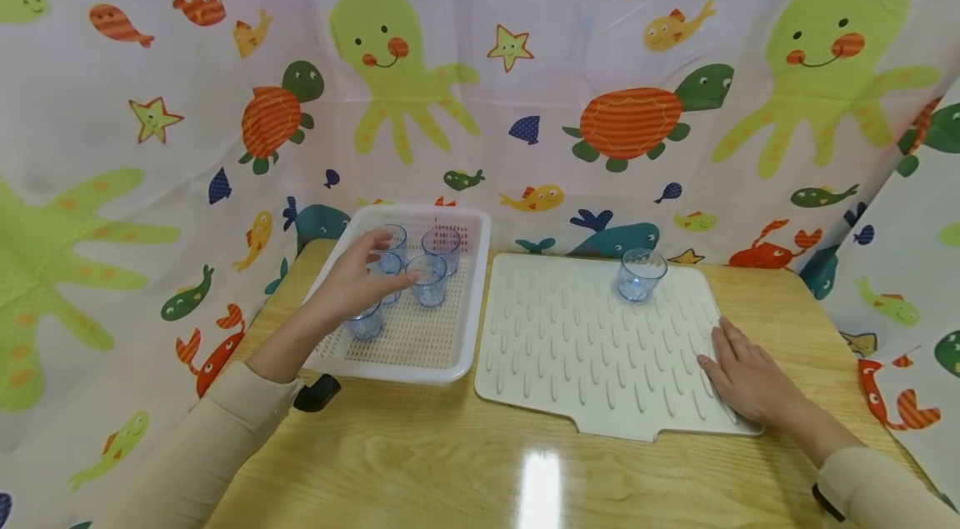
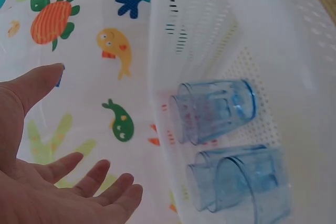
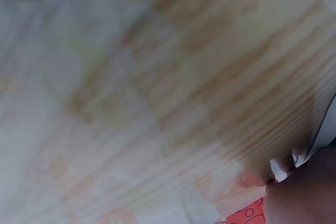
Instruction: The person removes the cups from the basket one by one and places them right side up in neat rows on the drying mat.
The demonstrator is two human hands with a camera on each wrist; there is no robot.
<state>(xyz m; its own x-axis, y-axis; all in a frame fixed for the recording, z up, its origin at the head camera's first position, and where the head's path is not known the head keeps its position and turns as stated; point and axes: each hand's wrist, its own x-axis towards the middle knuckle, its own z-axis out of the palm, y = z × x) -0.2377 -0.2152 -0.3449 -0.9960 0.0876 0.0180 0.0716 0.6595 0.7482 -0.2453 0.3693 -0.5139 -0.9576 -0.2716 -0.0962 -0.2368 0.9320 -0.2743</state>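
Note:
My left hand [image 1: 354,286] hovers over the left part of a white plastic basket [image 1: 480,279], thumb and fingers spread apart with nothing between them. Several clear blue cups stand in the basket. The thumb tip overlaps one cup [image 1: 429,286] in the head view, while the fingers reach over another cup [image 1: 395,239] behind it. In the left wrist view the cups [image 2: 218,109] lie beyond the spread fingers [image 2: 94,179]. My right hand [image 1: 750,375] rests on the right edge of a cream ridged draining mat [image 1: 540,346]. A single blue cup [image 1: 642,275] stands near the mat's back right.
Basket and mat sit side by side on a wooden table [image 1: 420,454]. A curtain [image 1: 480,137] printed with sea animals hangs behind the table and along both sides. The right wrist view is mostly blurred wood grain and curtain.

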